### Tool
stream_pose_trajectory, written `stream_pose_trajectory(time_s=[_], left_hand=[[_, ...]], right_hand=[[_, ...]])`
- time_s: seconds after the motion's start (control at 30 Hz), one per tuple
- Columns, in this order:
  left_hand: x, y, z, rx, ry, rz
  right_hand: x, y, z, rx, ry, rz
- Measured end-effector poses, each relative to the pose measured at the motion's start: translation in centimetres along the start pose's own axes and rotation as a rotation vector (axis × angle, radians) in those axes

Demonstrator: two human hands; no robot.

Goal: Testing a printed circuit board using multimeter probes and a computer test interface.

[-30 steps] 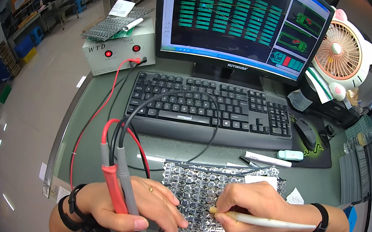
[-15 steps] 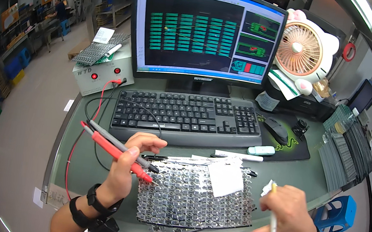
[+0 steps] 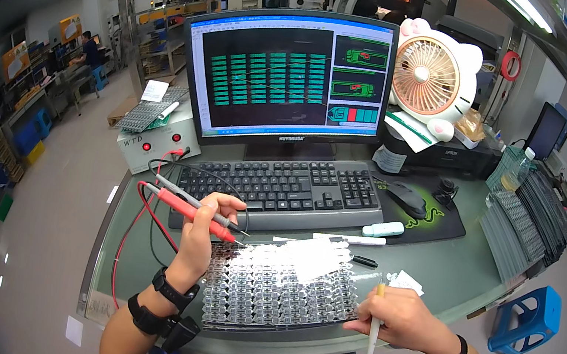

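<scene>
My left hand is closed around two test probes, a red one and a grey one. Their tips point right, to the upper left edge of a panel of small silvery circuit boards; whether they touch it I cannot tell. A white paper slip lies on the panel's upper part. By the panel's right edge, my right hand grips a slim white pen-like tool with a yellowish upper end, held upright. Below the hand its thin end points down. Its exact kind is unclear.
Behind the panel stand a keyboard and a monitor. A mouse, a mint-green marker and a black pen lie to the right. Dark stacked panels line the right edge. Probe leads run to a grey box.
The view has shifted, with the monitor tilted and lower in it. My right hand has come closer to the panel's right edge, its fingers drawn in around the tool. Both probes remain in my left hand.
</scene>
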State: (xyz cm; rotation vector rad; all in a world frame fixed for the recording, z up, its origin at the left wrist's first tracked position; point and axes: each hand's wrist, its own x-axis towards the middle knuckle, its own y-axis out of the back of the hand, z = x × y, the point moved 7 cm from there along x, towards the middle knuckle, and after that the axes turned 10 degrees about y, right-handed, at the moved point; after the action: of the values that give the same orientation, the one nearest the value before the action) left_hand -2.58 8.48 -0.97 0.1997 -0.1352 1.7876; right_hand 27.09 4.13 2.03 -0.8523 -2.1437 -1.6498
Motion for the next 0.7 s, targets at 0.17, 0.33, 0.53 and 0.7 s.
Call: stream_pose_trajectory(time_s=[0.17, 0.33, 0.53, 0.7], left_hand=[[0.6, 1.4, -0.1, -0.135, 0.058, 0.065], [0.9, 11.8, 2.3, -0.188, -0.068, 0.236], [-0.5, 28.8, 11.1, -0.242, -0.252, 0.440], [-2.1, 29.3, 10.3, -0.414, -0.188, 0.432]], right_hand=[[0.2, 1.1, 1.2, 0.078, -0.007, 0.001], [2.0, 3.6, 8.9, 0.334, -0.389, 0.232], [4.4, 0.1, 17.0, 0.001, -0.294, -0.077], [4.8, -2.3, 18.9, -0.170, -0.233, -0.164]])
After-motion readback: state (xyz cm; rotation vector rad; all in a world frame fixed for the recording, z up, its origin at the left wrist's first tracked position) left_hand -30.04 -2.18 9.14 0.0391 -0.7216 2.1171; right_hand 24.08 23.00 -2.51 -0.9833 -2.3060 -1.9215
